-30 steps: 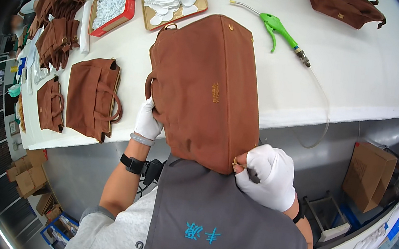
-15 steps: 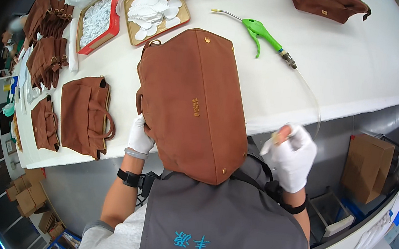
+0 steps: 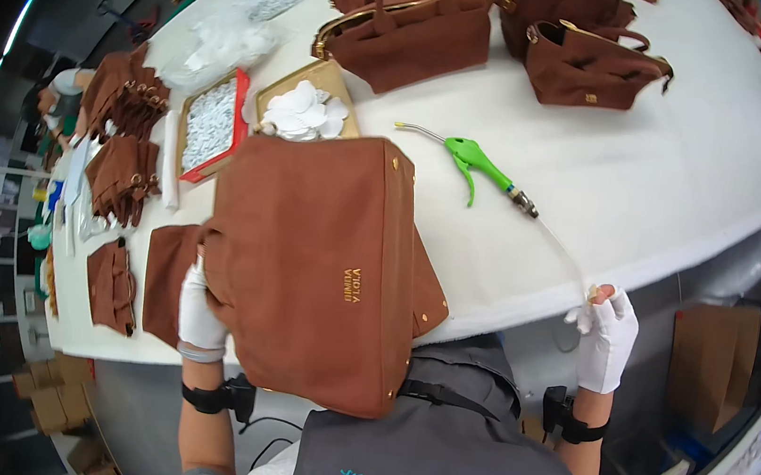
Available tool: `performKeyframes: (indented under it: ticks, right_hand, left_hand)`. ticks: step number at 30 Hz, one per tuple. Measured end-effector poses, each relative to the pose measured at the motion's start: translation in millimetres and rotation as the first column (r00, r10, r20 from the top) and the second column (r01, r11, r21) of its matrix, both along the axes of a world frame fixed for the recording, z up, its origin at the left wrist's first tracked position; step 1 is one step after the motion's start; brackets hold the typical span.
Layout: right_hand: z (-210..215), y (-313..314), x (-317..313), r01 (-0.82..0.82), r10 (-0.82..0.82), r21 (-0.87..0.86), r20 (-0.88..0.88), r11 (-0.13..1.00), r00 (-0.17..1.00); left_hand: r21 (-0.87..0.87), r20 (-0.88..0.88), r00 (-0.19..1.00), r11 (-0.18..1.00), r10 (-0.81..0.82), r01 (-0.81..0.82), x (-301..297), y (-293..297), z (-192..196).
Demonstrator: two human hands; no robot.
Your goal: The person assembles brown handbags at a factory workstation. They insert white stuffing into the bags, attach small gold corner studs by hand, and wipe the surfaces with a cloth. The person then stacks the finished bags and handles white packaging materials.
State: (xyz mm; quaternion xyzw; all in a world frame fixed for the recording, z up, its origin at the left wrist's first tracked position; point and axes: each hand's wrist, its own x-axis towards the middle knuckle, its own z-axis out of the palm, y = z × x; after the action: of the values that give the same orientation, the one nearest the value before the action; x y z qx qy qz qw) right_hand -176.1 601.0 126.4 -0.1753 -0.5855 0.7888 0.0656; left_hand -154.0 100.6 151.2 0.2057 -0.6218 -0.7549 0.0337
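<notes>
A large brown handbag with gold studs and small gold lettering lies tilted against my apron, its front face turned up. My left hand, in a white glove, grips it at the handle side; the fingertips are hidden behind the handle. Out to the right and away from the bag, my white-gloved right hand is raised past the table edge. Its fingers are pinched together, with a reddish fingertip showing and a small yellowish bit at the tips, too small to name.
On the white table lies a green air blow gun with a thin hose. A red-rimmed box of small white pieces and a tray of white discs stand behind the bag. Finished-looking brown handbags stand at the back.
The handbag has turned over from its base toward its front face and shifted left and nearer, with my left hand. My right hand has moved right, away from it. The view has shifted too.
</notes>
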Motion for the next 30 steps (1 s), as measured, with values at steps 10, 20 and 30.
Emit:
performKeyframes:
  ticks: [10, 20, 30]
  right_hand:
    - [-39.3, 75.2, -77.2, -0.231, 0.210, 0.195, 0.122, 0.953, 0.970]
    - [-58.6, 25.6, -123.2, -0.519, 0.523, 0.252, 0.055, 0.817, 0.850]
    - [-41.7, -112.4, -107.0, -0.383, 0.402, 0.332, 0.014, 0.862, 0.916]
  left_hand:
    - [-0.749, -0.258, 0.874, 0.487, 0.411, -0.450, 68.8, 9.6, 154.7]
    - [-0.954, -0.240, 0.619, -0.064, 0.748, -0.292, 241.1, -49.8, 205.2]
    - [-0.875, -0.327, 0.644, 0.036, 0.692, -0.483, 247.0, -337.7, 142.9]
